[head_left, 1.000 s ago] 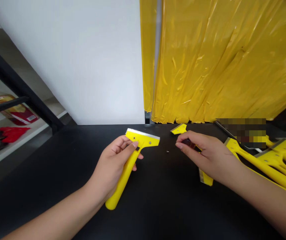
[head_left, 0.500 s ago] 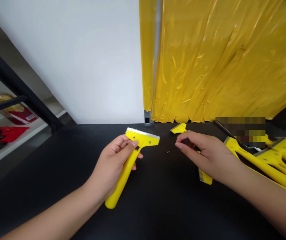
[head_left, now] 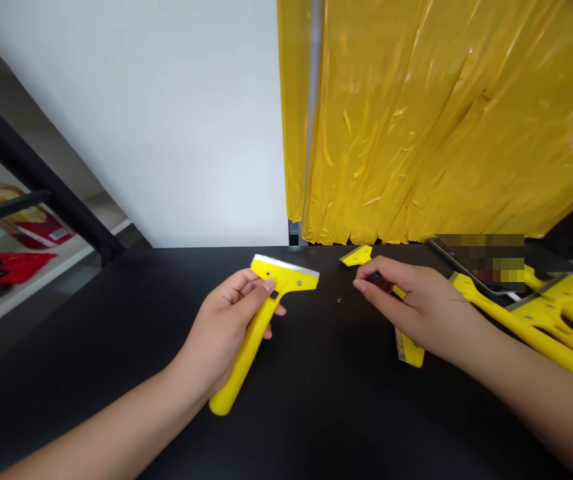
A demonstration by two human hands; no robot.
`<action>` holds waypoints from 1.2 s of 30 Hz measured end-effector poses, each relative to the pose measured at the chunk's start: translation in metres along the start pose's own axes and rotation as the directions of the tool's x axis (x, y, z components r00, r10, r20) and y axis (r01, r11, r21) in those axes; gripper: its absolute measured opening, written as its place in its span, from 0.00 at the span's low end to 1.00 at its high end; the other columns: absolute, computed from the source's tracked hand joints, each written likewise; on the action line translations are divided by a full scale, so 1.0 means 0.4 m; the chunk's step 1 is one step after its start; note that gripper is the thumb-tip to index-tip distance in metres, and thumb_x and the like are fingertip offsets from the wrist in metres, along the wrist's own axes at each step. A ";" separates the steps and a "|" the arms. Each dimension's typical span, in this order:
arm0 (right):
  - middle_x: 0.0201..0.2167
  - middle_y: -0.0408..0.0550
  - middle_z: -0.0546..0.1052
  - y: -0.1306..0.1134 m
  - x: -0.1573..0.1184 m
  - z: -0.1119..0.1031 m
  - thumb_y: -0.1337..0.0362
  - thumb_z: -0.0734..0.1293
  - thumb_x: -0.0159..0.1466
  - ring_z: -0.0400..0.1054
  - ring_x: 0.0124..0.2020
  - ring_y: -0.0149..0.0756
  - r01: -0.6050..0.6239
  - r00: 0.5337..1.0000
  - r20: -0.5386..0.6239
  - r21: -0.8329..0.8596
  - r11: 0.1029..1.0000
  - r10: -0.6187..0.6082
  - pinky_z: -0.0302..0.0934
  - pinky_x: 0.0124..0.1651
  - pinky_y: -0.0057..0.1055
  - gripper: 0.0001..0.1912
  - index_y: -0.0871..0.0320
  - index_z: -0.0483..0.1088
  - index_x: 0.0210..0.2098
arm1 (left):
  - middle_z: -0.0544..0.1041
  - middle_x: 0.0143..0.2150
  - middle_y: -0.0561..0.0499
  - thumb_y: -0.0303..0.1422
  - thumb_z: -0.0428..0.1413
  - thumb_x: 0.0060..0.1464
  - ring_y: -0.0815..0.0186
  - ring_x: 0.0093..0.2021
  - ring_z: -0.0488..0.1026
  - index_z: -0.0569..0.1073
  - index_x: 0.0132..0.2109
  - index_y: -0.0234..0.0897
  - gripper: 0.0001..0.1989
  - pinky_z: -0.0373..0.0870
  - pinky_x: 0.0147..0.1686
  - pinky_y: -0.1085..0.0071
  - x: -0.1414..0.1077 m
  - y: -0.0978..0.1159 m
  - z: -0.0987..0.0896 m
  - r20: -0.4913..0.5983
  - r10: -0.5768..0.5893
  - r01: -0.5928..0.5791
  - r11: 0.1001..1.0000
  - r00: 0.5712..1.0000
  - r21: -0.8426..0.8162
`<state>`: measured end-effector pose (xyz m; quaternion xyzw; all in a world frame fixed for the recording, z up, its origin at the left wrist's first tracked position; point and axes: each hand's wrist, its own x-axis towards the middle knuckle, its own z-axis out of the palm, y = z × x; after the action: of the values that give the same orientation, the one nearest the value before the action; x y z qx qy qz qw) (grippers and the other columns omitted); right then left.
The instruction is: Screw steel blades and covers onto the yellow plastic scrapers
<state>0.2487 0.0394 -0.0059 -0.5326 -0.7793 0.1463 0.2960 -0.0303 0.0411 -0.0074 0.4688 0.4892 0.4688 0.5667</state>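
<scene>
My left hand [head_left: 241, 310] is closed around the yellow handle of a scraper [head_left: 246, 353], its thumb near the neck. The scraper's wide head with a metal blade points up and away. One screw sits at the right of that head, and a dark hole shows at the left. My right hand [head_left: 411, 293], fingers curled, grips a dark reddish-brown handle [head_left: 377, 280], mostly hidden by the fingers. A tiny metal screw [head_left: 339, 301] lies on the table between the hands. Beyond the right fingertips is a loose yellow scraper head piece [head_left: 359, 256]; another yellow scraper part [head_left: 410, 350] shows beneath the hand.
Several yellow scrapers [head_left: 566, 300] are piled at the right, by a partly blurred dark phone-like device [head_left: 459, 267]. A white panel [head_left: 191, 133] and yellow plastic sheeting [head_left: 416, 133] stand behind the black table [head_left: 291, 413]. Shelves at left hold a bottle [head_left: 21, 217].
The small screw on the table has turned and shifted slightly. My right hand has barely moved, and my left keeps the scraper in nearly the same place.
</scene>
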 end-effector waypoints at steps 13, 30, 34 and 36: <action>0.30 0.40 0.78 -0.010 0.000 -0.006 0.53 0.65 0.73 0.70 0.29 0.35 -0.028 0.999 -0.038 0.014 1.000 0.028 0.61 0.34 0.34 0.10 0.49 0.74 0.42 | 0.79 0.33 0.52 0.43 0.66 0.60 0.69 0.26 0.73 0.74 0.39 0.39 0.14 0.73 0.24 0.76 -0.002 -0.001 -0.001 -0.005 -0.008 0.008 1.000 1.000 -0.011; 0.31 0.42 0.79 -0.017 -0.005 -0.014 0.53 0.65 0.72 0.71 0.31 0.36 -0.043 0.996 -0.077 0.079 0.996 0.049 0.61 0.34 0.34 0.10 0.49 0.74 0.40 | 0.80 0.32 0.50 0.42 0.64 0.63 0.70 0.24 0.72 0.72 0.39 0.39 0.13 0.71 0.23 0.76 0.002 -0.017 -0.007 0.043 -0.081 0.083 0.995 0.996 -0.056; 0.30 0.42 0.79 -0.028 -0.011 -0.026 0.52 0.68 0.72 0.73 0.33 0.36 -0.055 0.985 -0.143 0.291 0.955 0.100 0.64 0.36 0.32 0.10 0.50 0.76 0.40 | 0.80 0.31 0.49 0.37 0.64 0.62 0.66 0.27 0.75 0.73 0.41 0.38 0.09 0.72 0.23 0.75 0.002 -0.036 -0.005 0.079 -0.247 0.253 0.963 0.966 -0.092; 0.28 0.41 0.78 -0.034 -0.014 -0.028 0.52 0.70 0.71 0.73 0.31 0.34 -0.047 0.977 -0.169 0.436 0.899 0.133 0.65 0.36 0.31 0.10 0.50 0.76 0.39 | 0.80 0.31 0.48 0.37 0.63 0.62 0.67 0.27 0.75 0.74 0.43 0.37 0.09 0.73 0.23 0.75 -0.006 -0.038 0.001 0.136 -0.288 0.300 0.951 0.948 -0.071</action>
<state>0.2469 0.0280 0.0084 -0.5014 -0.6698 0.2752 0.4736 -0.0289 0.0370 -0.0223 0.3925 0.4956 0.3708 0.6803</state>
